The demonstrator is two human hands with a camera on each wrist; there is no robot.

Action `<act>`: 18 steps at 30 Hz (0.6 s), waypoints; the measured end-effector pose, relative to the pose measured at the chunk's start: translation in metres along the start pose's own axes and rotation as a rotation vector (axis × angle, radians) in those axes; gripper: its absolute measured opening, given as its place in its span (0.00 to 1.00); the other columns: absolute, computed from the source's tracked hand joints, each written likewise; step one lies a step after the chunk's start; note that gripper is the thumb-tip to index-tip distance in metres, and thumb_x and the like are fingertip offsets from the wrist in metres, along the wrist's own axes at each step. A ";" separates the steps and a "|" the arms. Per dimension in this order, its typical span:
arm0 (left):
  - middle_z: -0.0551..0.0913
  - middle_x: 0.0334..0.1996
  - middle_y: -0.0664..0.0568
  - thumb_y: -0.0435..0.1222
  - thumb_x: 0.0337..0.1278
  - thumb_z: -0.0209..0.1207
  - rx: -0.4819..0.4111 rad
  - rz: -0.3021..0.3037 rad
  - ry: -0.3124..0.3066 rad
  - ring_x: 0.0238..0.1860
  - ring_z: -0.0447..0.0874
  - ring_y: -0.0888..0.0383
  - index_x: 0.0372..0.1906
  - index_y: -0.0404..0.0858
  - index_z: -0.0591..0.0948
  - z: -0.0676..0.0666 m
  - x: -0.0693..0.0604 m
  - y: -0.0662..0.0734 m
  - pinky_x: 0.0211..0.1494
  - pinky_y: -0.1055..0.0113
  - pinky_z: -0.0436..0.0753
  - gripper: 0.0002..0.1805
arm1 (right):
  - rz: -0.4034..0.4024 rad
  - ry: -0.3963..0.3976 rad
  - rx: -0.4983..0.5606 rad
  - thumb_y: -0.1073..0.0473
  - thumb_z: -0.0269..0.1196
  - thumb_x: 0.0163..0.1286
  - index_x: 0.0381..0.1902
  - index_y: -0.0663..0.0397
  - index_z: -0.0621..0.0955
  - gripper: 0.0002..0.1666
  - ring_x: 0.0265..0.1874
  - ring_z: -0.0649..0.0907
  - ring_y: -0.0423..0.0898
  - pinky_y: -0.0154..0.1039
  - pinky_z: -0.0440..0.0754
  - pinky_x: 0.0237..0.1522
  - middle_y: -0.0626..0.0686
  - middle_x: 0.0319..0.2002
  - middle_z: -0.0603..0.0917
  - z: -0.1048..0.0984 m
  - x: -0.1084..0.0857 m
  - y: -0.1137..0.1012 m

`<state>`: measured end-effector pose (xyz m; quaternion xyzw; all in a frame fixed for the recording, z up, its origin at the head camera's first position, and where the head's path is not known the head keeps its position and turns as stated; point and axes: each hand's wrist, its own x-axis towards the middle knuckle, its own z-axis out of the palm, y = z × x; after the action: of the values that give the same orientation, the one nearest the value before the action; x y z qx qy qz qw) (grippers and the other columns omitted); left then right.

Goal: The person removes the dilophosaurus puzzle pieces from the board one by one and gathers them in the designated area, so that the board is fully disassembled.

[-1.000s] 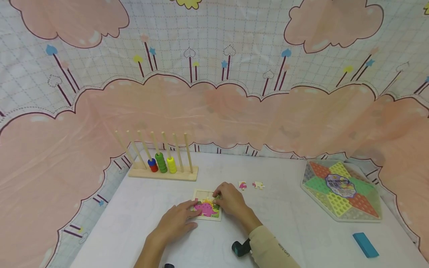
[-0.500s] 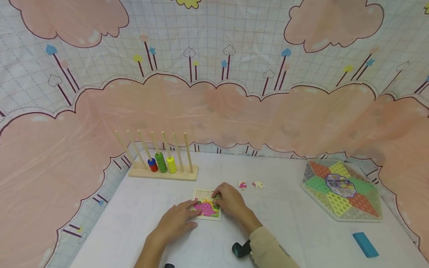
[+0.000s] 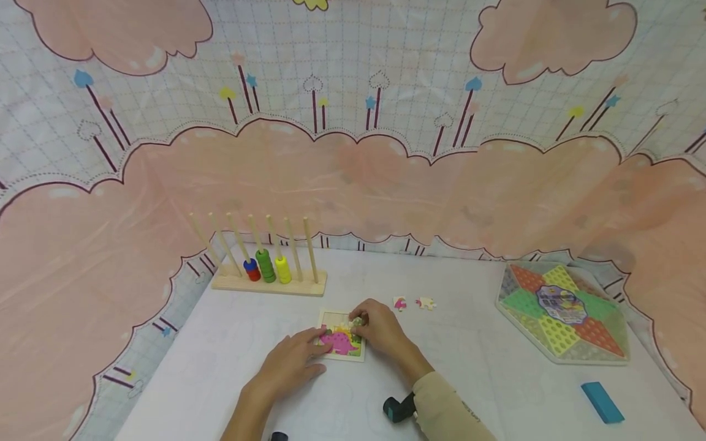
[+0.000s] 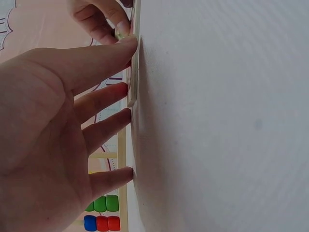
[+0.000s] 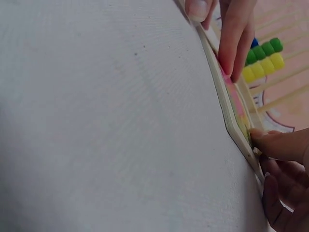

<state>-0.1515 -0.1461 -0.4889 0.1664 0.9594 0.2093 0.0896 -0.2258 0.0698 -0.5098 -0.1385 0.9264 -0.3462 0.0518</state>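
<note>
A small wooden-framed jigsaw (image 3: 341,344) with a pink dinosaur lies flat at the middle of the table. At its left edge rests my left hand (image 3: 292,364), fingers extended over the frame and picture; the left wrist view shows the thumb and fingers nearly straight (image 4: 53,106). Over the upper right part, my right hand (image 3: 383,329) pinches a small greenish puzzle piece (image 3: 357,321) between thumb and fingers. The right wrist view shows the frame's edge (image 5: 223,99) beside the right hand's fingers (image 5: 285,179). Part of the picture is hidden under both hands.
Two loose puzzle pieces (image 3: 399,303) lie behind the right hand. A bead rack (image 3: 270,285) stands back left. At the right are a hexagonal case (image 3: 562,312) and a blue block (image 3: 602,402). A black object (image 3: 398,409) lies by the right sleeve.
The greenish piece in my right hand is tilted up and shows more than before. My left hand has stayed in place on the puzzle.
</note>
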 end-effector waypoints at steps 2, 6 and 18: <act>0.76 0.72 0.50 0.43 0.57 0.71 -0.004 -0.001 0.000 0.75 0.70 0.43 0.59 0.48 0.86 -0.001 0.000 0.000 0.72 0.28 0.67 0.23 | 0.009 -0.002 0.026 0.58 0.75 0.62 0.43 0.48 0.87 0.11 0.35 0.77 0.39 0.28 0.78 0.36 0.45 0.38 0.83 0.000 0.000 0.000; 0.76 0.72 0.49 0.43 0.57 0.71 -0.007 0.004 0.000 0.75 0.71 0.43 0.59 0.48 0.86 -0.001 -0.001 0.000 0.72 0.27 0.67 0.24 | 0.034 -0.011 0.089 0.59 0.75 0.62 0.44 0.48 0.87 0.12 0.36 0.78 0.41 0.30 0.80 0.38 0.46 0.38 0.84 -0.002 0.001 0.001; 0.75 0.73 0.51 0.43 0.59 0.70 -0.007 -0.006 -0.014 0.76 0.69 0.44 0.61 0.49 0.85 0.000 0.001 -0.002 0.73 0.29 0.66 0.24 | 0.101 0.004 0.323 0.62 0.73 0.64 0.47 0.49 0.88 0.14 0.38 0.86 0.43 0.34 0.88 0.34 0.51 0.47 0.88 -0.025 0.006 0.006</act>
<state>-0.1528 -0.1470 -0.4901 0.1648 0.9585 0.2111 0.0973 -0.2376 0.0882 -0.4949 -0.0809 0.8647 -0.4878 0.0887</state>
